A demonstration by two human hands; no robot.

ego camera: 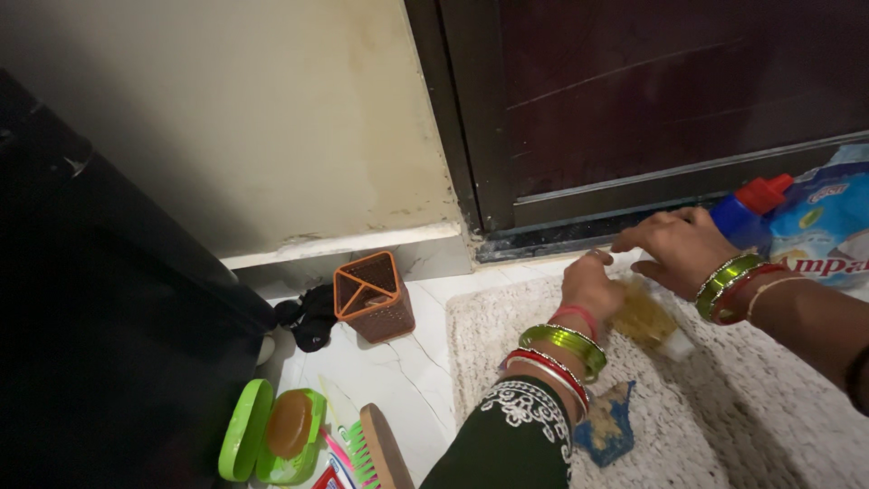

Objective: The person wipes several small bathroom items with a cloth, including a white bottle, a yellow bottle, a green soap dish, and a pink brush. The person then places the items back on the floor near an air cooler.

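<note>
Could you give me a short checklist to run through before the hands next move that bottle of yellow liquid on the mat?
1. Left hand on the bottle of yellow liquid: ok, touching its upper end.
2. Right hand on the bottle: cannot tell, fingers only hover beside it.
3. Bottle supported: ok, lying tilted on the cream mat.
4. Bottle cap closed: cannot tell, white end only partly visible.
5. Space nearby: not ok, a blue bottle with red cap and a blue packet crowd the right hand.

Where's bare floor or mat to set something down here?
Free: white marble floor between orange mesh holder and wooden brush; shaggy beige mat lower right. Crowded: green soap case corner, and both hands around the yellow bottle.
</note>
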